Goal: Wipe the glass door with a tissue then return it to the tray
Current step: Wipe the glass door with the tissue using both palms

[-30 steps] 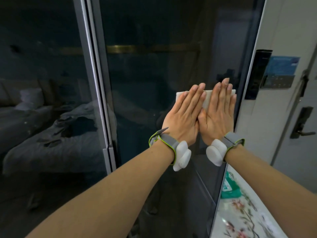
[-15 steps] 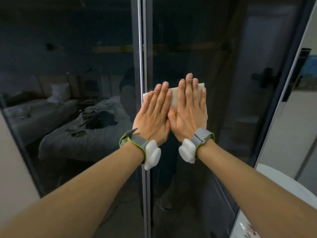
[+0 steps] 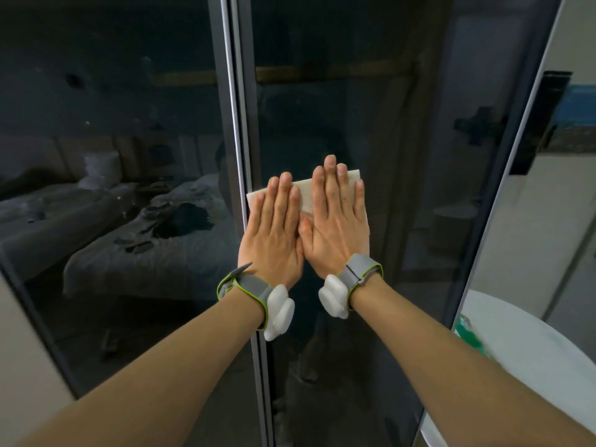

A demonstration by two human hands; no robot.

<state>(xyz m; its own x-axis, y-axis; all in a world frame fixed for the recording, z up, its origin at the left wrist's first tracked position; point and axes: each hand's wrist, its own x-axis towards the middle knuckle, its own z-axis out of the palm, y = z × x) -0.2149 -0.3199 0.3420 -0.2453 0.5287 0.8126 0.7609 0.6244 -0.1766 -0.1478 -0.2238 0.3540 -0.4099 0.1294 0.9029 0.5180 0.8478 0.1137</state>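
A white folded tissue (image 3: 304,191) lies flat against the dark glass door (image 3: 403,150). My left hand (image 3: 274,233) and my right hand (image 3: 338,227) press on it side by side, fingers straight and pointing up, thumbs touching. The hands cover most of the tissue; only its top edge and right corner show. Its left edge reaches the grey metal frame (image 3: 237,124) between the two panes. Both wrists wear grey bands with white pods.
A white round tray or tabletop (image 3: 522,356) sits at the lower right with a green packet (image 3: 469,333) on it. A pale wall with a black door lock panel (image 3: 535,124) stands right of the door. Beds show in the left pane (image 3: 113,156).
Both hands slid the tissue left across the pane, from its right edge to the metal frame. In the last half second they have stayed beside the frame.
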